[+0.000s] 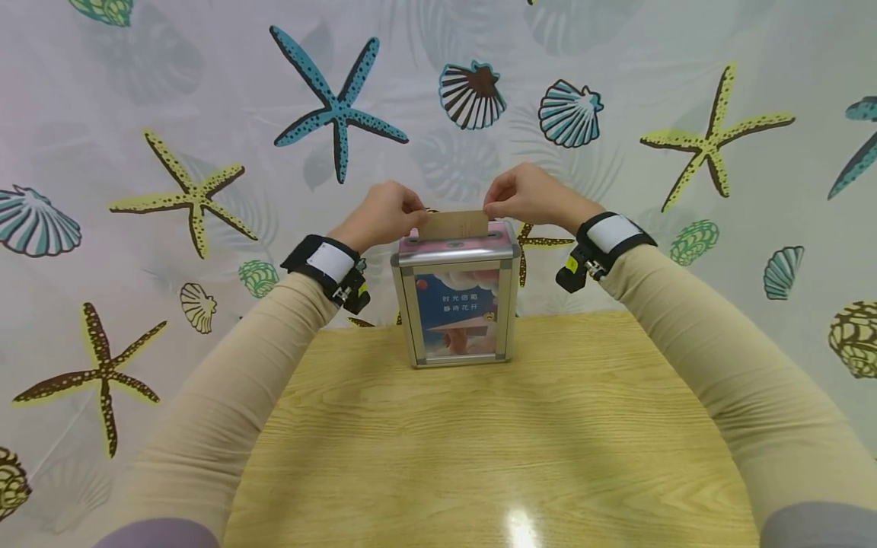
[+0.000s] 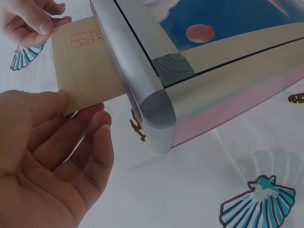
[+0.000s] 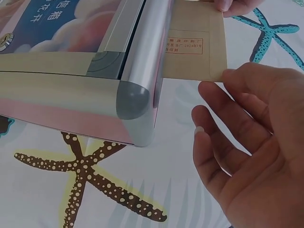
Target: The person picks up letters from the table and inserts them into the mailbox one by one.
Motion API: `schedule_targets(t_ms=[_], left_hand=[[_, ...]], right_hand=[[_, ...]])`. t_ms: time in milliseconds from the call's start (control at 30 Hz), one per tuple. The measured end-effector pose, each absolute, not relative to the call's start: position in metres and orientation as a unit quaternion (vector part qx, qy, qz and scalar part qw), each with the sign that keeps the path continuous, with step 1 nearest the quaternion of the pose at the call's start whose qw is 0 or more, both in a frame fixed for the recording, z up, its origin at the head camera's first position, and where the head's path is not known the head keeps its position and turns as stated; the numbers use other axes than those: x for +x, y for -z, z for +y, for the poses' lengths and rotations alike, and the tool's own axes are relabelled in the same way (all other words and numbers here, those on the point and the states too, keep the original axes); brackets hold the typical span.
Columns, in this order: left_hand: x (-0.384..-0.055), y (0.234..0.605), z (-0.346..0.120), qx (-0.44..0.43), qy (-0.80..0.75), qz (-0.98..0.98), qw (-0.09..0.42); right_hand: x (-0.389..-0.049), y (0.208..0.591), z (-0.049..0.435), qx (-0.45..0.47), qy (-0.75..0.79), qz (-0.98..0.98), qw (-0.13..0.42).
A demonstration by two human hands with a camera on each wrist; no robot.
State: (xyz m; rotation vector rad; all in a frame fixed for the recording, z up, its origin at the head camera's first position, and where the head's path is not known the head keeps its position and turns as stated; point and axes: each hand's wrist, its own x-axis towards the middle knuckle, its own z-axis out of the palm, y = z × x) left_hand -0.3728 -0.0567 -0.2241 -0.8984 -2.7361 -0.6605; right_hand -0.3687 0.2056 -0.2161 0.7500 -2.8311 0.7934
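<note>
A brown paper envelope (image 1: 452, 225) with a small red printed box stands partly in the top slot of a pink and silver mailbox (image 1: 456, 255); its lower part is hidden inside. My left hand (image 1: 387, 214) pinches the envelope's left upper corner between thumb and fingers. At the opposite upper corner my right hand (image 1: 530, 196) pinches it the same way. Both wrist views show the envelope (image 2: 88, 64) jutting from the slot, with the thumb of the left hand (image 2: 52, 152) and of the right hand (image 3: 256, 133) on its corners.
The mailbox stands upright near the back of a wood-grain table (image 1: 479, 441), a blue poster (image 1: 457, 312) framed on its front. Behind it hangs a white cloth (image 1: 425, 160) printed with starfish and shells. Wrist straps with small cameras (image 1: 352, 293) sit on both arms.
</note>
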Motion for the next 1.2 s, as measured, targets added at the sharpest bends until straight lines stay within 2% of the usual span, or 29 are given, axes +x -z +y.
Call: schedule_targets(t_ms=[233,600,867,1200], left_hand=[[-0.372,0.226,-0.058,-0.301,0.226,-0.919,0.115],[-0.372,0.238,-0.054,-0.304,0.213,-0.924,0.093],[-0.372,0.244,-0.052,-0.321,0.172,-0.926,0.098],[-0.365,0.243,-0.047,-0.318,0.124,-0.938,0.057]], right_hand=[[-0.368,0.218,0.205,0.248,-0.248,-0.935,0.058],[-0.370,0.230,0.199,0.278,-0.188,-0.940,0.070],[-0.369,0.235,0.193,0.283,-0.163,-0.944,0.047],[-0.362,0.233,0.187,0.314,-0.112,-0.942,0.038]])
